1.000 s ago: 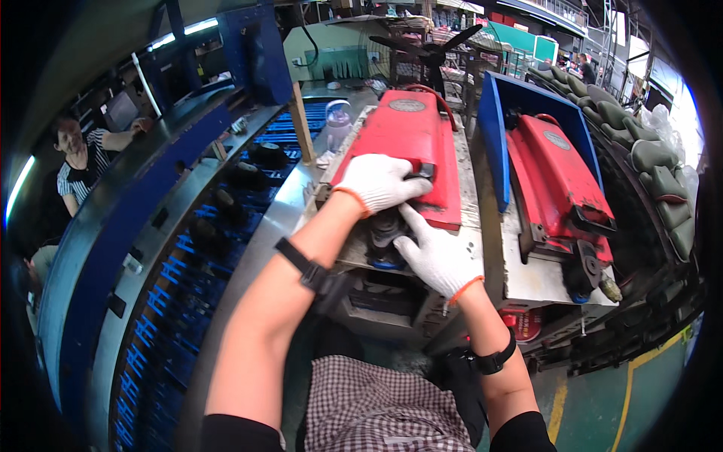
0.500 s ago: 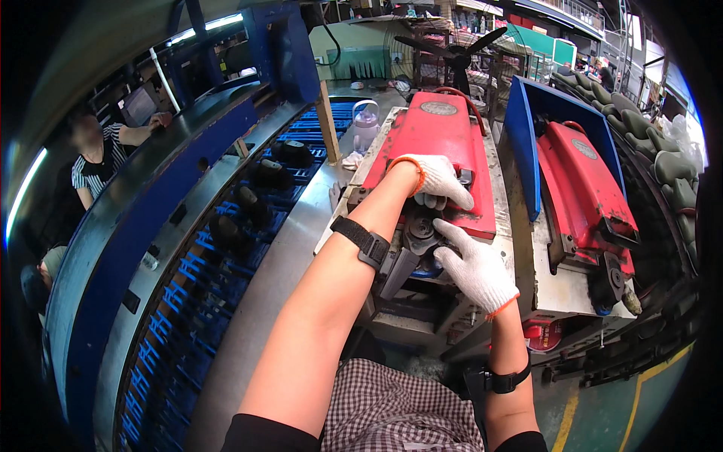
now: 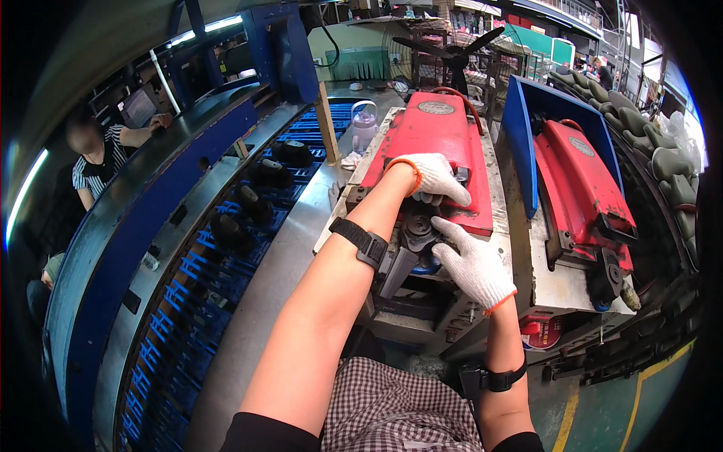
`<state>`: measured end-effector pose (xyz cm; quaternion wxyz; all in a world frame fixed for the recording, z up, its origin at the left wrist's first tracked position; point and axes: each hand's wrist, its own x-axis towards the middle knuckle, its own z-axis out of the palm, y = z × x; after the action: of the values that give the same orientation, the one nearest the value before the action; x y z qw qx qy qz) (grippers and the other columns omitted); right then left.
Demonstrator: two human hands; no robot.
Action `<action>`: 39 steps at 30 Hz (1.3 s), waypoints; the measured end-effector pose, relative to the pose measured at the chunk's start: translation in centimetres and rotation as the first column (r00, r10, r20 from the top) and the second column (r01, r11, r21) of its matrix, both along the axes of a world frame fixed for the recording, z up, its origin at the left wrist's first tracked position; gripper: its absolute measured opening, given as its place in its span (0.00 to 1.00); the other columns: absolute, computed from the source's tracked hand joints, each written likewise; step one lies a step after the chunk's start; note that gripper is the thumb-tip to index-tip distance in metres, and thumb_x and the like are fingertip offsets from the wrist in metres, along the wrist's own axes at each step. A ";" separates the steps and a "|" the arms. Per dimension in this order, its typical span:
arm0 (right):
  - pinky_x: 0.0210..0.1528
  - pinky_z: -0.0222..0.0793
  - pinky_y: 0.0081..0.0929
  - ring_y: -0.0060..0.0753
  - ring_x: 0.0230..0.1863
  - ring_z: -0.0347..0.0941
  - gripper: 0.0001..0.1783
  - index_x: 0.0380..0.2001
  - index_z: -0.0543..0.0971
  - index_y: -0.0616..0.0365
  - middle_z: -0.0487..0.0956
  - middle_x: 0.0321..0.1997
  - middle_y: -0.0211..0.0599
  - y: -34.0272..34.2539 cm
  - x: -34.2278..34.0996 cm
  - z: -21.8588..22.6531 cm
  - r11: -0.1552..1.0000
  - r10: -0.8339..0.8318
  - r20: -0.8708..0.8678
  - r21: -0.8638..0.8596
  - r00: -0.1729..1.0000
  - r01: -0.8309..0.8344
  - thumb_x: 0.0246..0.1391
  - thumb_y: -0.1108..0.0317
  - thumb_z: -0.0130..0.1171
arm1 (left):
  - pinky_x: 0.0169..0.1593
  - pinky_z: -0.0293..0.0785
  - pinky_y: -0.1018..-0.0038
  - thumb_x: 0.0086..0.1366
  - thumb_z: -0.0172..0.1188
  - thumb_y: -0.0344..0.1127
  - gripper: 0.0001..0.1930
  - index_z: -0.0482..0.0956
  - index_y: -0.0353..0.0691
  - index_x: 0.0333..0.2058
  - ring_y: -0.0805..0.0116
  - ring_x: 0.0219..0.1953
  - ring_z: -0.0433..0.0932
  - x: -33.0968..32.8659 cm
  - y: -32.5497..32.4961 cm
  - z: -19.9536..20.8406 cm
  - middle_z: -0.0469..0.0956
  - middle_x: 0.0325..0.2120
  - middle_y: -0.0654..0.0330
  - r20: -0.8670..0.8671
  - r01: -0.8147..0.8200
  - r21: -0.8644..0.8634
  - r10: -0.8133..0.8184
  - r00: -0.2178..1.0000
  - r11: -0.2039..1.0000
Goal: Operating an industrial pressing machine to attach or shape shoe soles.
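Both hands wear white knit gloves with orange cuffs. My left hand (image 3: 439,179) is closed at the front end of a red machine cover (image 3: 433,124), its fingers curled under; what they grip is hidden. Below it, a dark piece with a round, ringed top (image 3: 419,227) juts from the machine's front. My right hand (image 3: 474,264) lies just right of that piece. Its forefinger and thumb are stretched out and apart, with the fingertips at the piece's edge; whether they press on it I cannot tell.
A second red machine (image 3: 584,173) in a blue housing (image 3: 520,143) stands to the right. On the left runs a blue-slatted conveyor (image 3: 188,301) carrying several dark items (image 3: 252,203). A lilac bottle (image 3: 365,128) and a black fan (image 3: 456,56) are behind. Another person (image 3: 98,151) is at far left.
My hands hold nearly the same places, with only a slight shift. The whole view has moved a little.
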<state>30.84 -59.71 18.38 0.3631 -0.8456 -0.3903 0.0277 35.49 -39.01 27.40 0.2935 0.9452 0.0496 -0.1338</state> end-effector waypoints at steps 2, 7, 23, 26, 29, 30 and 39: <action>0.58 0.76 0.46 0.57 0.52 0.83 0.29 0.69 0.74 0.41 0.86 0.49 0.54 0.0 0.0 0.2 1.000 -0.003 -0.014 -0.007 1.000 0.002 0.67 0.49 0.56 | 0.25 0.71 0.73 0.50 0.76 0.58 0.23 0.85 0.41 0.27 0.71 0.20 0.76 0.1 0.0 0.0 0.81 0.20 0.62 0.001 0.005 -0.002 -0.005 1.000 1.000; 0.58 0.76 0.45 0.57 0.52 0.83 0.29 0.68 0.74 0.42 0.86 0.50 0.54 0.0 -0.2 0.4 1.000 -0.002 -0.018 -0.007 1.000 0.001 0.67 0.49 0.56 | 0.25 0.70 0.73 0.49 0.76 0.58 0.23 0.84 0.42 0.26 0.71 0.20 0.75 0.0 0.1 0.0 0.80 0.19 0.62 0.016 0.004 -0.001 -0.004 1.000 1.000; 0.58 0.76 0.46 0.57 0.51 0.83 0.29 0.68 0.74 0.43 0.86 0.48 0.54 -0.1 -0.2 0.4 1.000 -0.007 -0.041 0.013 0.999 0.007 0.67 0.50 0.57 | 0.25 0.69 0.73 0.48 0.77 0.57 0.24 0.84 0.40 0.25 0.71 0.20 0.75 -0.2 0.0 -0.2 0.80 0.19 0.61 0.068 -0.010 -0.022 0.011 0.998 1.000; 0.57 0.76 0.46 0.56 0.51 0.84 0.29 0.68 0.74 0.43 0.86 0.48 0.54 0.0 -0.1 0.2 1.000 -0.004 -0.035 0.021 0.999 0.005 0.67 0.50 0.57 | 0.25 0.69 0.73 0.48 0.77 0.57 0.24 0.84 0.40 0.25 0.71 0.20 0.75 -0.1 0.0 -0.3 0.80 0.19 0.61 0.066 -0.015 -0.013 0.016 0.998 1.000; 0.57 0.76 0.46 0.56 0.51 0.84 0.29 0.68 0.74 0.43 0.86 0.48 0.54 0.0 -0.1 0.0 1.000 0.000 -0.014 0.030 1.000 0.000 0.67 0.50 0.57 | 0.25 0.69 0.73 0.48 0.77 0.57 0.24 0.84 0.40 0.25 0.71 0.19 0.75 -0.1 0.1 -0.4 0.80 0.19 0.61 0.070 -0.008 -0.005 0.008 0.998 1.000; 0.57 0.76 0.45 0.56 0.51 0.84 0.29 0.68 0.74 0.43 0.86 0.48 0.53 0.0 0.0 -0.1 0.999 0.001 -0.005 0.036 1.000 -0.001 0.67 0.50 0.57 | 0.25 0.69 0.73 0.48 0.77 0.57 0.24 0.84 0.40 0.25 0.71 0.19 0.75 -0.1 0.1 -0.4 0.80 0.19 0.61 0.069 -0.006 -0.005 0.006 0.998 1.000; 0.58 0.77 0.44 0.55 0.52 0.84 0.28 0.68 0.74 0.42 0.86 0.50 0.50 -0.1 -0.2 0.0 1.000 -0.011 -0.034 0.026 0.999 0.011 0.67 0.50 0.57 | 0.25 0.69 0.73 0.49 0.76 0.57 0.23 0.83 0.40 0.25 0.71 0.19 0.74 -0.3 -0.1 -0.2 0.79 0.18 0.61 0.057 -0.018 -0.020 0.019 0.998 1.000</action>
<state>30.63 -59.85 18.40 0.3807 -0.8424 -0.3798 0.0349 35.23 -39.07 27.20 0.3054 0.9452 0.0486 -0.1045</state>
